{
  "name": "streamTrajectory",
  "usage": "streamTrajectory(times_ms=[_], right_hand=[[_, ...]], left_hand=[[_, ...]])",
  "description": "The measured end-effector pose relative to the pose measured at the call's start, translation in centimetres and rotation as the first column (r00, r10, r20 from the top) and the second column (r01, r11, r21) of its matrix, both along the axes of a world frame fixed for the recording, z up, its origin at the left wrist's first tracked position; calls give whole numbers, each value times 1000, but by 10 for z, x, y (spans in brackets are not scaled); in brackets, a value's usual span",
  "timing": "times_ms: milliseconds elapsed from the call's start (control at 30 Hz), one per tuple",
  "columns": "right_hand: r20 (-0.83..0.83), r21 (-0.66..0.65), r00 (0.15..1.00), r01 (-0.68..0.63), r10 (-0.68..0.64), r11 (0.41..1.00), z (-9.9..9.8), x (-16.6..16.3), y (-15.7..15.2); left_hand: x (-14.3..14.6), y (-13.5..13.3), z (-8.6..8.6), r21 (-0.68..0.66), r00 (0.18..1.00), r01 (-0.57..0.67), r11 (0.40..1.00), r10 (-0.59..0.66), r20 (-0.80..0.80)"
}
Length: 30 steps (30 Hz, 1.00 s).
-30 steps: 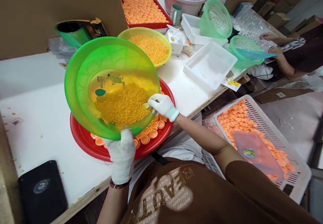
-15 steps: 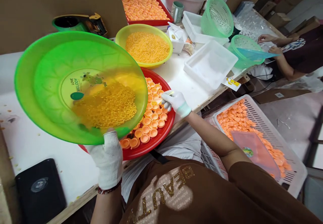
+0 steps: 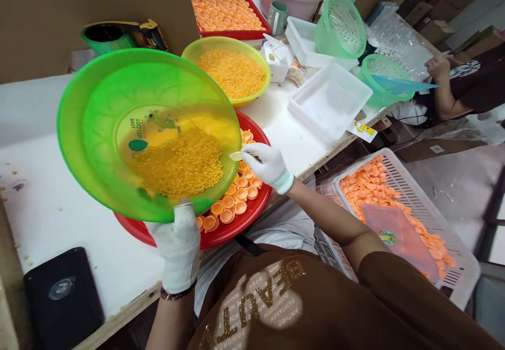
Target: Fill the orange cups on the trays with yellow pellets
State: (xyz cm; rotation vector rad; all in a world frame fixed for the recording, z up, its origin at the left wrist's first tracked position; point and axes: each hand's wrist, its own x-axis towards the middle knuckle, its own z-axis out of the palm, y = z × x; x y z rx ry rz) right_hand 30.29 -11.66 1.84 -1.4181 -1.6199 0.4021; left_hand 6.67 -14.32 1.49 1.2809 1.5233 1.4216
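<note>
My gloved left hand (image 3: pixel 177 245) grips the lower rim of a tilted green basin (image 3: pixel 94 113), its thumb over the edge and its other fingers hidden. Small yellow pellets (image 3: pixel 189 166) are heaped in the low side of the basin, toward the right. Between thumb and fingers of my gloved right hand (image 3: pixel 268 163) is a small pale spoon (image 3: pixel 236 155), its tip at the basin's right rim. Below both hands lies a red tray (image 3: pixel 236 229) with orange cups (image 3: pixel 228 203) standing close together; the green basin covers much of it.
A yellow bowl (image 3: pixel 187 55) of pellets stands behind the basin. White trays (image 3: pixel 331 98) and green baskets (image 3: pixel 341 27) are at the back right. A white crate (image 3: pixel 418 192) of orange pieces is at my right. A black phone-like slab (image 3: pixel 63 297) lies front left. Another person's hand (image 3: pixel 437 66) is far right.
The green basin has shifted right with my left hand. My right hand has brought the spoon left, from over the orange cups to the basin's rim. The other person's hands have moved.
</note>
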Motion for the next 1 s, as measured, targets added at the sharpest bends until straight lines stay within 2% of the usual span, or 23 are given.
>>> streamTrajectory(times_ms=[100,200,267,300,467,600,667,733,867,933,1000], right_hand=[[-79,-203,995,48,-65,978,1,-18,11],[-286,-496,946,-10,-152,868,0,-32,19],[-438,-594,872,-97,-220,798,0,-36,21],[-494,-605,834,-127,-246,786,0,-36,22],[-626,-546,724,-141,-290,826,3,-22,20],[-628,-524,716,-98,-306,846,5,-6,17],[-581,-521,755,-58,-304,852,2,0,15],[-486,-493,829,1,-276,870,-3,3,12],[-169,-251,981,47,-91,967,-13,5,7],[-51,-149,998,19,-27,989,-13,5,4],[-40,-128,998,32,-38,991,-11,5,2]], left_hand=[[6,-4,0,-10,1000,16,1000,-17,-13],[9,-6,0,-19,999,31,999,-32,-40],[9,-7,1,-20,999,21,1000,-22,-37],[9,-7,2,-21,999,11,1000,-11,-33],[2,-5,7,-24,1000,-26,999,26,-15],[-10,-1,4,-13,999,-52,999,51,-19],[-16,1,2,6,996,-79,997,79,-28],[-21,3,0,25,994,-106,994,107,-29],[-25,5,-3,49,992,-121,991,122,-13],[-24,5,-4,51,992,-123,991,124,-15],[-22,5,-4,54,993,-116,992,117,-11]])
